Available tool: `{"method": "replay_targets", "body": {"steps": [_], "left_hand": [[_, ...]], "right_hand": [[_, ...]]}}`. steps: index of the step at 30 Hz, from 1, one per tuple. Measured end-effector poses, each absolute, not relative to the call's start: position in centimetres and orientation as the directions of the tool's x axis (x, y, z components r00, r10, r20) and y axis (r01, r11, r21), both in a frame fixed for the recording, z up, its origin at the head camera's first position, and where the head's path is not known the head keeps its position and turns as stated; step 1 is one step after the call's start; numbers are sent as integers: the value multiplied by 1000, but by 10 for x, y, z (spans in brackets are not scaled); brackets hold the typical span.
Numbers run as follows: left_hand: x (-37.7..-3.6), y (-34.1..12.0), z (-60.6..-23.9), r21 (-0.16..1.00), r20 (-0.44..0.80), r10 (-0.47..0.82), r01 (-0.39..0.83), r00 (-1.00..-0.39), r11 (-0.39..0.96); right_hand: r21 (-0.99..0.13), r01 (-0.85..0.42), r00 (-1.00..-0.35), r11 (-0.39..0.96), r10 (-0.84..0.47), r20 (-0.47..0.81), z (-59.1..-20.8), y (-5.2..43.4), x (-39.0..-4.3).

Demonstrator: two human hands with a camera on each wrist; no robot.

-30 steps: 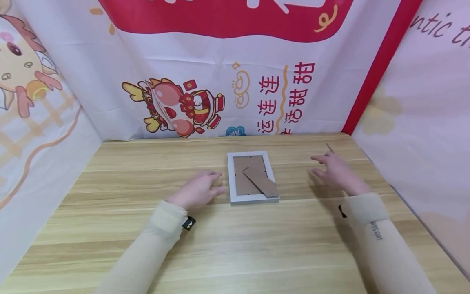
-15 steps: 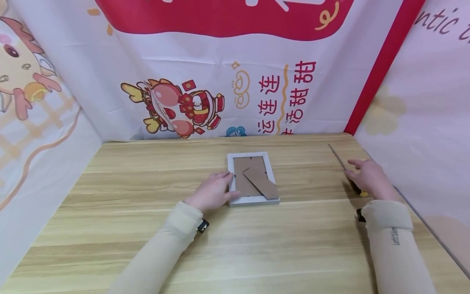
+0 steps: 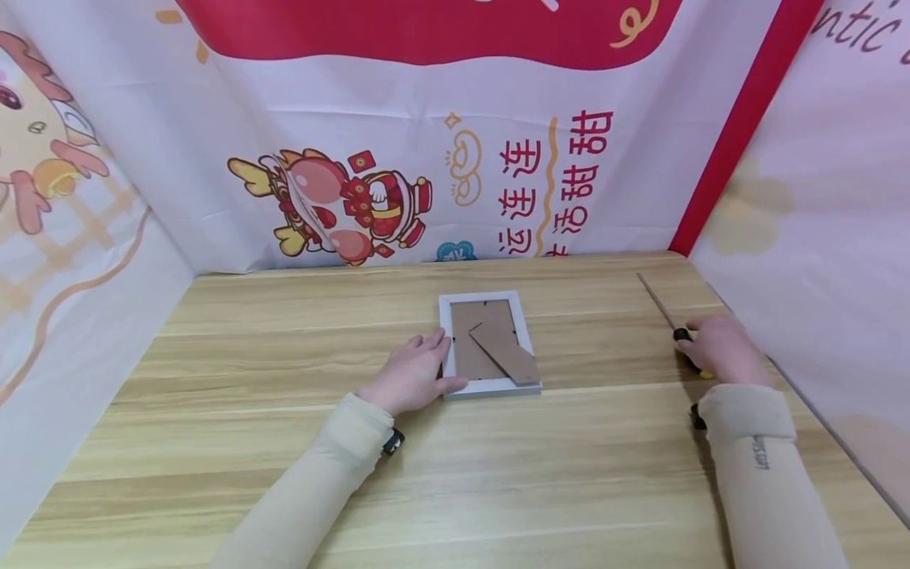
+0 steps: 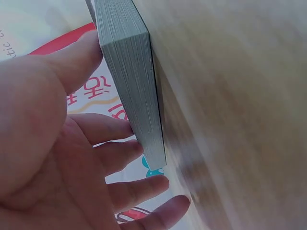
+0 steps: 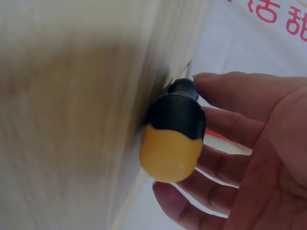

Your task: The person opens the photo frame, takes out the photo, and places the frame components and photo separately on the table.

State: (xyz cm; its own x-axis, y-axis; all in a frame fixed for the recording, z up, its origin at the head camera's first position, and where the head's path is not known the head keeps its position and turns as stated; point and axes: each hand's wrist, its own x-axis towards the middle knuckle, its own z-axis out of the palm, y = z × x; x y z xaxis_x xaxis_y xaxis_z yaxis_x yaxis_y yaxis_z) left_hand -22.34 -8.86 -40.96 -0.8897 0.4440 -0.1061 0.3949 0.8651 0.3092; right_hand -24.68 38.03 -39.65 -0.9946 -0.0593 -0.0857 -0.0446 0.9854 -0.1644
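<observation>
A white picture frame [image 3: 486,386] lies back side up on the wooden table, its brown stand leg [image 3: 508,353] angled across the brown backing board. My left hand [image 3: 412,378] rests on the frame's left side, fingers extended along the edge and thumb on the near left corner. In the left wrist view the frame's grained side [image 4: 132,81] shows close to those fingers. Far to the right, my right hand [image 3: 725,350] holds a screwdriver [image 5: 171,148] with a yellow and black handle, thumb at its neck and fingers about the handle. Its long thin shaft [image 3: 656,300] points away, toward the back.
The wooden table [image 3: 284,332] meets a printed white and red cloth [image 3: 320,95] along its back edge. More printed cloth hangs at the left and right sides, and the right hand is near the table's right edge.
My left hand moved right, from beside the picture frame onto its left edge. My right hand moved right and closed about the screwdriver's handle. The picture frame stayed in place.
</observation>
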Motion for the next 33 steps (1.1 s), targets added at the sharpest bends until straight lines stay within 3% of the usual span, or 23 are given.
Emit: {"method": "replay_targets", "body": {"steps": [11, 20, 33], "left_hand": [[-222, -87, -410, 305, -109, 444, 395, -889, 867], [-219, -89, -407, 295, -128, 452, 402, -882, 867], [-213, -92, -400, 290, -163, 468, 411, -869, 864]], "right_hand": [[-218, 30, -990, 976, 0, -139, -396, 385, -245], [-382, 79, -997, 921, 66, -47, -379, 377, -240], [-544, -136, -972, 828, -6, 234, -332, 328, -222]]}}
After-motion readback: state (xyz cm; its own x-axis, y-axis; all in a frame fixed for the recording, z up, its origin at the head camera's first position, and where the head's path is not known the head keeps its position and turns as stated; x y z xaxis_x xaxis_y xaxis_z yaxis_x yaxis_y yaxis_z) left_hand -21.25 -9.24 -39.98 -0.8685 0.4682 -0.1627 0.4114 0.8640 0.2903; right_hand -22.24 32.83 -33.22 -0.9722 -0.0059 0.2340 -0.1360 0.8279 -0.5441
